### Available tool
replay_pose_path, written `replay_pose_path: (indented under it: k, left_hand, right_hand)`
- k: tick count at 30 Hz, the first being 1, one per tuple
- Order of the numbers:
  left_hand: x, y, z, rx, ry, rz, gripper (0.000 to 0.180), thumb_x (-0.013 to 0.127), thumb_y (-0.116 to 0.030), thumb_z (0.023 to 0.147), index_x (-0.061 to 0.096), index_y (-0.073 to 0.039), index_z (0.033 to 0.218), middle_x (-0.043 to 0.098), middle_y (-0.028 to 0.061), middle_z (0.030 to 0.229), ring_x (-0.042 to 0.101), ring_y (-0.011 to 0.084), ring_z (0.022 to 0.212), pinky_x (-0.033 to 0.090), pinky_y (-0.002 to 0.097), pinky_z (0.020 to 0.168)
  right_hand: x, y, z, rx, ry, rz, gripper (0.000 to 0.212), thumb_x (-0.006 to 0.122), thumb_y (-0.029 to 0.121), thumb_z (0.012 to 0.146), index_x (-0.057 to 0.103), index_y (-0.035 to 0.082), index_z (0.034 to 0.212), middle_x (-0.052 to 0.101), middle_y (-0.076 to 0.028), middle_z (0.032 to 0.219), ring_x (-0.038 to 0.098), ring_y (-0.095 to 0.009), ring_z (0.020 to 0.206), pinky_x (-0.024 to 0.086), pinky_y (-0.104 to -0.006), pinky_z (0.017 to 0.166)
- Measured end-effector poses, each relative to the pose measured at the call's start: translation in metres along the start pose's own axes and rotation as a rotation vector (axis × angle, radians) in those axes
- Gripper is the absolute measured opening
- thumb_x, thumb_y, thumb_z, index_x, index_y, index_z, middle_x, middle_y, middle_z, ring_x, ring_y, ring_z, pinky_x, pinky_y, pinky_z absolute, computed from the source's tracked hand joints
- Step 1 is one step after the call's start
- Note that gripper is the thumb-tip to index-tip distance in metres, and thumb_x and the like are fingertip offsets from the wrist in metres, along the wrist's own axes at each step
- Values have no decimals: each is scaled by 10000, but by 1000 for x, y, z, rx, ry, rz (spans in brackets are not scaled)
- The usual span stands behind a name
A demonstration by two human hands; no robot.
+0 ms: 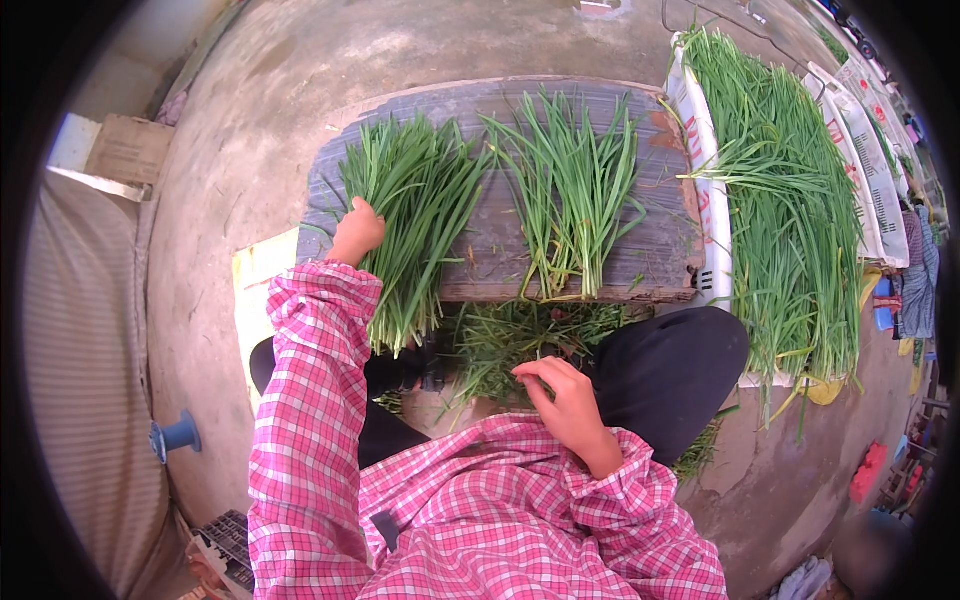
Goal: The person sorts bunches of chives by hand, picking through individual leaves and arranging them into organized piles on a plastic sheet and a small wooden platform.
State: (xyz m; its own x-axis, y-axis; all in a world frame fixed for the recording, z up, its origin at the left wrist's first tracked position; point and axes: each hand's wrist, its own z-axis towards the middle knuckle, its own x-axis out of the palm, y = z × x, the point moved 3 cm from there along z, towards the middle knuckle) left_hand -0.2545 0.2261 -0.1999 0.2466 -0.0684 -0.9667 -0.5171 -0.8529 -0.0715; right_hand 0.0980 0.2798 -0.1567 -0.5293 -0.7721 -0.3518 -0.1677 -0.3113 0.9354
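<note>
A thick pile of garlic chives (425,190) lies at the left end of a dark, plastic-covered board, its pale cut ends hanging over the near edge. My left hand (358,234) is at this pile's left side, with its fingers curled in against the leaves. A smaller bunch of garlic chives (580,190) rests apart on the right half of the board (480,262), pale ends toward me. Close to my body, my right hand (568,400) hovers above my lap, fingers loosely bent and thumb apart, with nothing visible in it.
To the right stands a long white crate (712,235) heaped with chives, some overhanging its near end. Loose green trimmings (520,350) lie between my knees, below the board's near edge. A blue spool-shaped object (176,437) is on the floor at the left, beside a striped cloth (85,350).
</note>
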Motion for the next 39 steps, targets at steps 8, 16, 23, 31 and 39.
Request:
replay_pose_path:
  k: [8, 16, 23, 31, 39]
  left_hand:
    - [12, -28, -27, -40, -141, 167, 502, 478, -433, 753, 372, 11, 961, 511, 214, 915, 516, 353, 860, 424, 450, 673]
    - [40, -28, -39, -11, -434, 282, 645, 456, -492, 736, 365, 24, 1113, 366, 127, 1135, 332, 296, 1071, 313, 501, 746]
    - [44, -33, -37, -89, -298, 133, 858, 463, -583, 689, 210, 31, 1233, 243, 174, 1256, 197, 335, 1174, 221, 577, 836]
    - [14, -24, -35, -112, 133, -60, 1118, 636, -582, 531, 29, -23, 1285, 87, 199, 1320, 85, 336, 1225, 154, 564, 903]
    - [-11, -21, -48, 74, 40, -110, 1069, 647, -547, 551, 72, -12, 1276, 121, 219, 1304, 114, 344, 1215, 174, 510, 924]
  right_hand:
    - [0, 0, 0, -10, -3, -6, 86, 514, 53, 735, 558, 34, 806, 548, -106, 736, 520, -276, 707, 408, -335, 630]
    - [0, 3, 1, 3, 25, -5, 88, 504, 55, 738, 556, 35, 806, 543, -106, 739, 513, -273, 709, 402, -337, 627]
    - [2, 1, 0, -22, 65, -57, 107, 515, 12, 730, 562, 18, 827, 544, -103, 736, 533, -241, 685, 415, -296, 614]
    - [1, 3, 1, -25, 14, 7, 112, 513, 15, 719, 554, 24, 823, 536, -101, 788, 532, -252, 732, 420, -299, 637]
    - [-15, 4, 3, 100, -99, 236, 89, 561, 2, 720, 564, -3, 809, 568, -77, 754, 550, -147, 686, 424, -234, 624]
